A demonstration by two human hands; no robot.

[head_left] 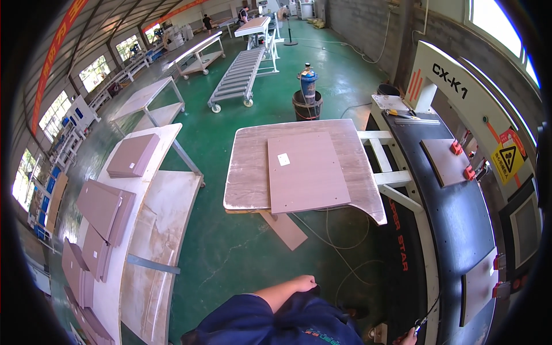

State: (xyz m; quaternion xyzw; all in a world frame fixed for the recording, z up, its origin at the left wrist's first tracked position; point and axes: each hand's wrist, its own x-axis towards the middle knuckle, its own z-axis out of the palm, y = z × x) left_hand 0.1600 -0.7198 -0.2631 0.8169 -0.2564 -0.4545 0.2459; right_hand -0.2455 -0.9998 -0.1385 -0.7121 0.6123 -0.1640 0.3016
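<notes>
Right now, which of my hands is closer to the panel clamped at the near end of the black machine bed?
Right. Your right hand is at the machine's near edge, just below-left of the panel. Your left hand is held against your body, farther left across the green floor.

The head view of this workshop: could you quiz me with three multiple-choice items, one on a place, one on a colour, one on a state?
1. Where does the single pinkish panel lie?
A. on the grey wooden table
B. on the floor
C. on the roller conveyor

2. What colour is the floor?
A. red
B. green
C. white

3. What does the left hand hold?
A. a panel
B. a cable
C. nothing

Answers: 1 A, it lies flat on the tabletop. 2 B, the painted floor is green. 3 C, it rests closed by the blue clothing, away from any panel.
</notes>
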